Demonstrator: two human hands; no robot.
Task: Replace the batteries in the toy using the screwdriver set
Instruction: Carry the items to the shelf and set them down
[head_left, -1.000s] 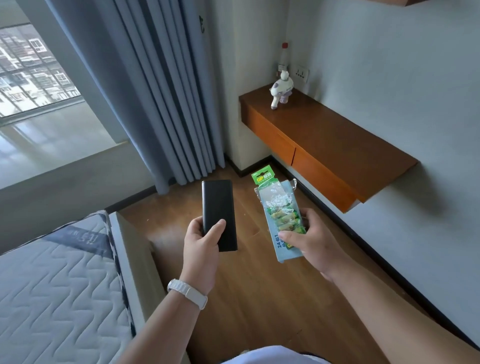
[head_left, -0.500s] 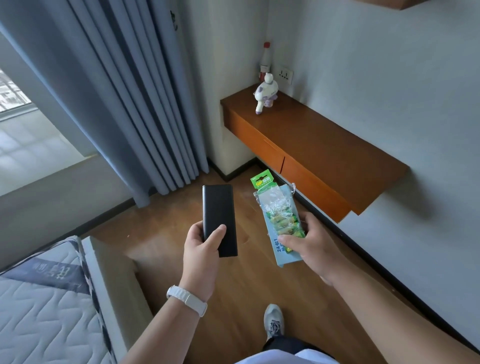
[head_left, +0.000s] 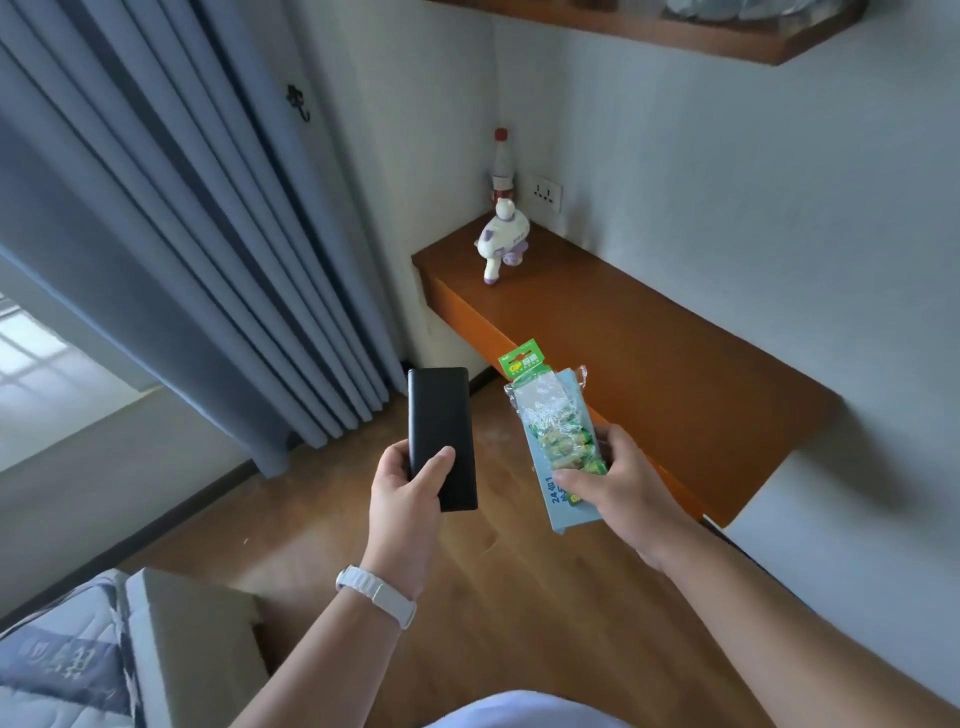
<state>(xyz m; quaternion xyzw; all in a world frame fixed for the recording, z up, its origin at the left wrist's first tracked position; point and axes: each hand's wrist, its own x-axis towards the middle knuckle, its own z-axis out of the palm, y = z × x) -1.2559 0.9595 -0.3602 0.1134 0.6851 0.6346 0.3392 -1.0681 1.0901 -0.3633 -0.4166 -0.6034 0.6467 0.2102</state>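
My left hand (head_left: 408, 499) grips a flat black case (head_left: 441, 431) by its lower end, held upright over the wood floor. My right hand (head_left: 618, 483) holds a clear bag of green batteries (head_left: 558, 421) with a green header card, stacked on a pale blue box (head_left: 569, 499) printed "24". A white and purple toy airplane (head_left: 501, 239) stands nose up on the far left end of the wall-mounted wooden desk (head_left: 649, 353), well beyond both hands.
A red-capped bottle (head_left: 502, 161) and a wall socket (head_left: 547, 193) sit in the corner behind the toy. Grey curtains (head_left: 208, 234) hang at the left. A mattress (head_left: 57, 670) and bed frame corner lie at the lower left. A wooden shelf (head_left: 675, 26) runs overhead.
The view has swung right and moved closer to the desk, so the toy looks larger. Both hands keep their items in the same grip; the window has slid mostly out of view.
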